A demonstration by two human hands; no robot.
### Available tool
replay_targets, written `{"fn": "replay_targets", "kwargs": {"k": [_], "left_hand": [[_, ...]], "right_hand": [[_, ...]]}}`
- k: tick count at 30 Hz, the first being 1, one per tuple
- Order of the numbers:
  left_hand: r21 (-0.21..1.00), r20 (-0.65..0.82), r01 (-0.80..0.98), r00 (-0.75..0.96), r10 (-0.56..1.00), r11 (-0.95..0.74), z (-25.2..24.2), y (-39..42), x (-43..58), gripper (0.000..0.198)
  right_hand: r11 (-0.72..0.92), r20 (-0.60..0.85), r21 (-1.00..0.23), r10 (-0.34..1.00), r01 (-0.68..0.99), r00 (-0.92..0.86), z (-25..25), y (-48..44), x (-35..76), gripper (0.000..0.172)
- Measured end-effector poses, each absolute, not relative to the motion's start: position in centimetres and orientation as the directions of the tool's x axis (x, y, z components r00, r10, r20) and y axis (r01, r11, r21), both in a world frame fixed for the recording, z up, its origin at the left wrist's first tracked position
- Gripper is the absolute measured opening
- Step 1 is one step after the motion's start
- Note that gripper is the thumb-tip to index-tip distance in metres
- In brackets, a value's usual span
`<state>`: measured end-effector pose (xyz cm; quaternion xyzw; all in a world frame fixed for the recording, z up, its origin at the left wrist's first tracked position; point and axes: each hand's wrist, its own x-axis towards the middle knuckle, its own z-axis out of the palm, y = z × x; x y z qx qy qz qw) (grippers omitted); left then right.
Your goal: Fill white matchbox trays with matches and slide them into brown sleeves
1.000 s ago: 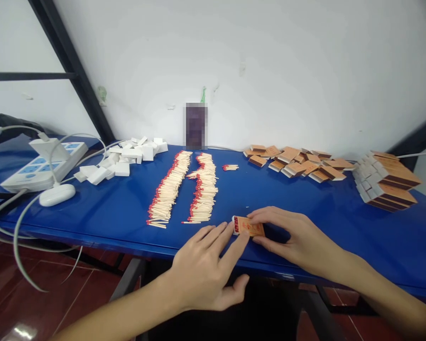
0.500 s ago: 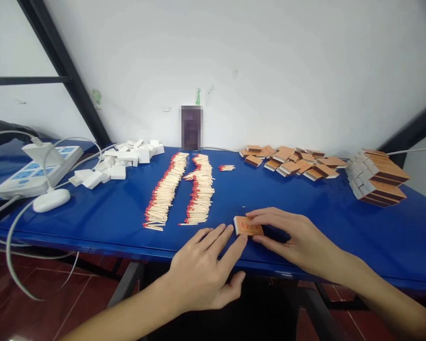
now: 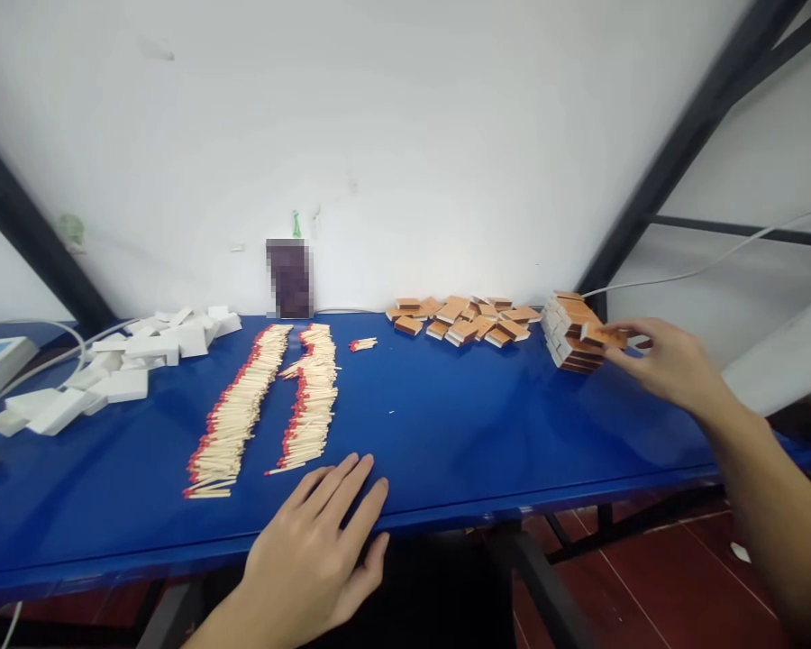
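Pinched in the fingers of my right hand [image 3: 669, 361] is a closed matchbox [image 3: 603, 335], held against the near side of the stack of matchboxes [image 3: 569, 329] at the right. Whether it rests on the stack I cannot tell. My left hand [image 3: 317, 532] lies at the front edge of the table with its fingers spread and nothing in them. Just beyond it are a right row of red-tipped matches [image 3: 314, 397] and a left row of matches [image 3: 240, 410]. A few loose matches [image 3: 363, 344] lie to the right of the rows.
Orange matchbox sleeves [image 3: 469, 315] form a loose pile by the wall. White matchbox trays [image 3: 135, 351] are heaped at the left, near a power strip [image 3: 0, 365] and its cables. A blurred dark rectangle [image 3: 290, 279] stands at the wall. Black frame bars [image 3: 676, 153] rise at both sides.
My right hand has carried the matchbox from the front of the table to the stack at the right. My left hand no longer touches the box. The view has turned right.
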<state>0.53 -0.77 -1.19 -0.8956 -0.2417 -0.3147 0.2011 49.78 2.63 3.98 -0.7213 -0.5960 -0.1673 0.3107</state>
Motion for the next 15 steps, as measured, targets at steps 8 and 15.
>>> {"fn": "replay_targets", "kwargs": {"k": [8, 15], "left_hand": [[-0.215, 0.666, 0.556, 0.685, 0.296, -0.803, -1.3, -0.7, 0.5, 0.032], [-0.237, 0.658, 0.556, 0.695, 0.290, -0.796, -1.3, -0.7, 0.5, 0.032]], "right_hand": [[0.030, 0.593, -0.171, 0.802, 0.985, 0.079, 1.4, 2.6, 52.9, 0.029], [0.050, 0.602, -0.151, 0.796, 0.987, 0.052, 1.5, 3.3, 53.1, 0.032]]}}
